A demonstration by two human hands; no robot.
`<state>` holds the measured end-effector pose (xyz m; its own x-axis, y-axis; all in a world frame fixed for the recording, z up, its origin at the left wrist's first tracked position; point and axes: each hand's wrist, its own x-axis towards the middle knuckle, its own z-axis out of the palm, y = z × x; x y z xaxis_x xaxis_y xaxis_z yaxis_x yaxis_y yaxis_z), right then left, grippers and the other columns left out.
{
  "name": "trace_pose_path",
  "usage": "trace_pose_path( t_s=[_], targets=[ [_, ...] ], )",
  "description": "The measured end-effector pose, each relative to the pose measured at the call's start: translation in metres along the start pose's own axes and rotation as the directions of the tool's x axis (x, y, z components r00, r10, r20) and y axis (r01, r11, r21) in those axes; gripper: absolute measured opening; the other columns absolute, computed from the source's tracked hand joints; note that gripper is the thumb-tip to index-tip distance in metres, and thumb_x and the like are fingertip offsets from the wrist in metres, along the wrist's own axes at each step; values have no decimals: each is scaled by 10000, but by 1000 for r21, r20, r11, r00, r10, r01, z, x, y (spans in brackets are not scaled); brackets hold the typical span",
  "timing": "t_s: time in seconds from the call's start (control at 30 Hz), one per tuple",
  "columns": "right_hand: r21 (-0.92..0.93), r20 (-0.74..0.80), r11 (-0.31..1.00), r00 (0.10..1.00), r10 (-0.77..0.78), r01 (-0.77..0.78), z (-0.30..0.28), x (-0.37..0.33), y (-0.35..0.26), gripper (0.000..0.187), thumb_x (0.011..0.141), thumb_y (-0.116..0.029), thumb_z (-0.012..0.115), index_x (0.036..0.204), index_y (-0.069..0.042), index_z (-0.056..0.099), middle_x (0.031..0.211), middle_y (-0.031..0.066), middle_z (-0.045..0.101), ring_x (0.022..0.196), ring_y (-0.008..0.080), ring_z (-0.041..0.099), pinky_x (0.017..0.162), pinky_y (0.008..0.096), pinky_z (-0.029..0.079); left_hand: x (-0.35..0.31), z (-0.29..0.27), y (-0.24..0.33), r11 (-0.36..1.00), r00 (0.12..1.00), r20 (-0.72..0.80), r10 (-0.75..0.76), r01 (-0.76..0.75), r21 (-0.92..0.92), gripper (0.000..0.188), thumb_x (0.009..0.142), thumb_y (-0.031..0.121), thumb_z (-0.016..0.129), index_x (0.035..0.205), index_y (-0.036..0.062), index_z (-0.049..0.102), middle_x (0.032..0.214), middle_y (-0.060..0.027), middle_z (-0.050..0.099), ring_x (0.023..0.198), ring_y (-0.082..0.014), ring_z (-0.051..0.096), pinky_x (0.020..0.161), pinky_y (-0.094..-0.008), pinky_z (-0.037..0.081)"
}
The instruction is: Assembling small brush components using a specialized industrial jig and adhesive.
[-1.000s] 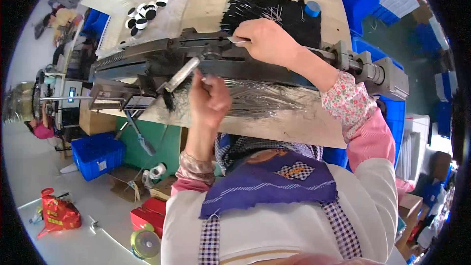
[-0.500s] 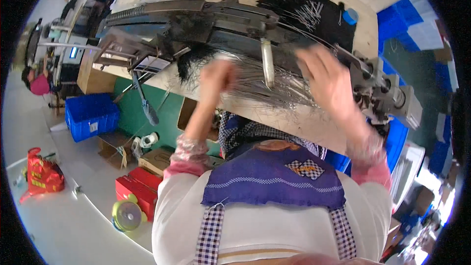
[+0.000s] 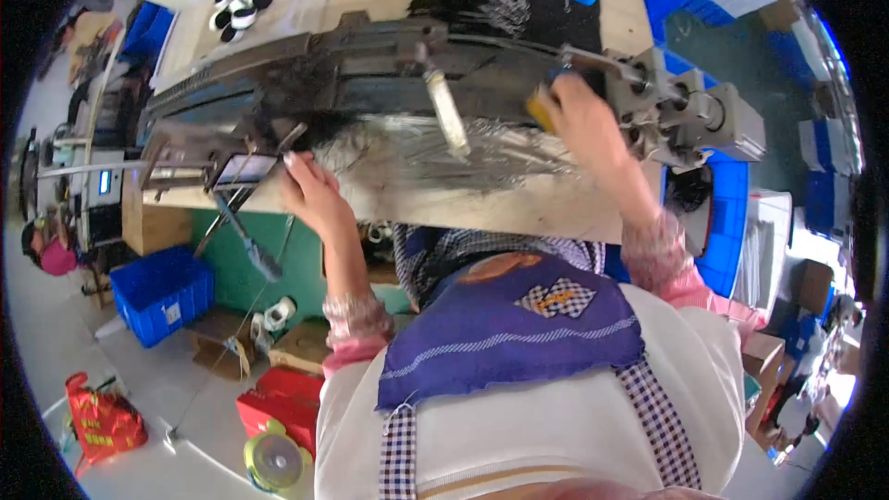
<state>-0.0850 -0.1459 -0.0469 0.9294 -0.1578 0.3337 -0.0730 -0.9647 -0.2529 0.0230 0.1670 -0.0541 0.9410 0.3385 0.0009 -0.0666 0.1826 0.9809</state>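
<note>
Your left hand has come down from mid-bench to the near edge of the workbench. Its fingers are curled by the left end of the long dark machine, close to a thin metal rod; whether they grip anything, you cannot tell. The metal tube you held a second ago now lies loose across the heap of shiny wires at mid-bench, so that piece is set down. Your right hand has swung out to the machine's right end and is clenched on a yellow-handled tool beside the shaft fittings.
</note>
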Motion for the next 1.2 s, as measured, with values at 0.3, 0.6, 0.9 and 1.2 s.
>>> trace_pose_path(
  t_s=[0.3, 0.6, 0.9, 1.2],
  targets=[
    [256, 393, 966, 909, -136, 34, -70, -35, -23, 263, 865, -289, 607, 947, -51, 533, 798, 165, 615, 744, 369, 615, 635, 454, 495, -85, 164, 36, 687, 60, 903, -425, 671, 279, 262, 964, 265, 523, 827, 43, 528, 548, 61, 359, 390, -51, 303, 359, -206, 196],
    [146, -97, 963, 972, -212, 225, -126, 28, -3, 191, 854, -30, 520, 1024, -30, 607, 969, 131, 635, 884, 322, 639, 733, 353, 516, -83, 162, 18, 874, 701, 648, -299, 473, -108, 277, 987, 261, 489, 808, 56, 543, 563, 40, 377, 431, -46, 309, 384, -220, 235],
    [529, 349, 846, 891, -291, 69, -64, 116, -14, 276, 837, -56, 562, 1095, 15, 628, 851, 128, 673, 728, 222, 635, 683, 322, 509, -87, 165, 26, 847, 684, 608, -402, 531, -37, 246, 977, 262, 507, 842, 64, 561, 541, 40, 361, 457, -65, 283, 436, -233, 231],
    [628, 665, 668, 722, -192, -400, -77, 137, -8, 284, 923, -113, 551, 1161, 38, 577, 831, 69, 624, 674, 114, 594, 631, 274, 519, -90, 171, 22, 772, 525, 778, -345, 631, -83, 563, 975, 523, 346, 1102, -4, 499, 960, -115, 579, 916, -192, 579, 845, -332, 475]
  ],
)
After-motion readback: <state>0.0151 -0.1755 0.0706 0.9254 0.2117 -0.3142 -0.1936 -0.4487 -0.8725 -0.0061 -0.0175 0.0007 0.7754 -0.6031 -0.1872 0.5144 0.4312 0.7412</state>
